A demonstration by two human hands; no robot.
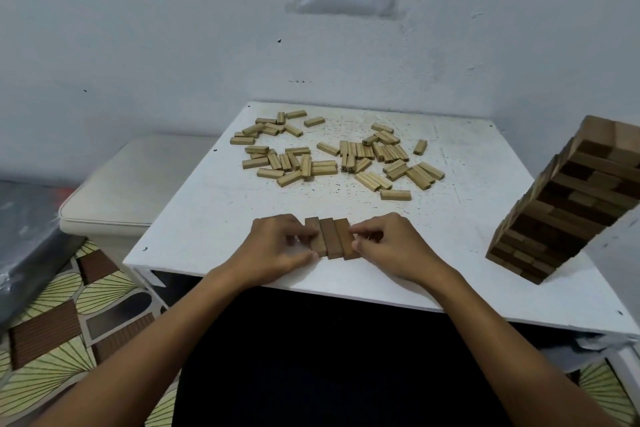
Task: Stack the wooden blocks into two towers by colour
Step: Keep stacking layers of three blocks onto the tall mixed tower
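From the head view, both hands pinch a row of three dark blocks (333,238) at lower centre of the white surface (207,218): left hand (277,246) one side, right hand (384,246) the other. Light blocks (332,156) lie scattered above; a dark tower (561,204) stands at right.

Both hands (277,246) (386,246) around three dark blocks (333,238) on white table (214,218)
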